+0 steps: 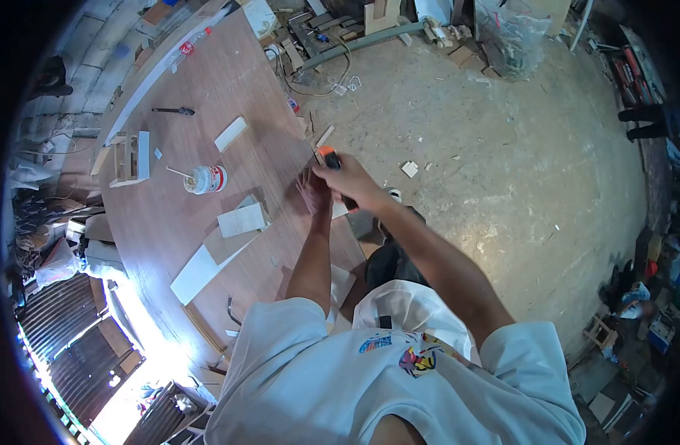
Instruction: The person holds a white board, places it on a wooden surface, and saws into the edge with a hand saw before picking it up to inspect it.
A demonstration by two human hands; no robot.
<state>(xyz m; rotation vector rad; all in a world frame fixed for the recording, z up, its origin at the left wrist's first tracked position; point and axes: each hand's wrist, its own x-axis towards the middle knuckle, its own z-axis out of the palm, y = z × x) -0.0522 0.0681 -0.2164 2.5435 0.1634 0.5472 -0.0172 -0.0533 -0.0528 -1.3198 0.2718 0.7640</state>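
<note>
My right hand [347, 180] is closed round an orange and black tool [331, 158] at the table's right edge. Right beside it, my left hand [314, 190] rests on the wooden tabletop [265, 156] with its fingers spread. The fingers point up and away from me, and part of this hand lies behind the right one. A pale piece [340, 209] shows just below the hands. To the left of them lie a white block [242, 220] and a long white board [199, 274]. Farther up is another white-topped block [231, 133].
An open jar [206, 179] with a stick in it stands left of centre. Beyond it are a small wooden frame [132, 159], a dark brush-like tool [174, 111] and a red-labelled bottle [195, 41]. Wood scraps [409, 169] lie on the floor. Another person's legs show at the far right.
</note>
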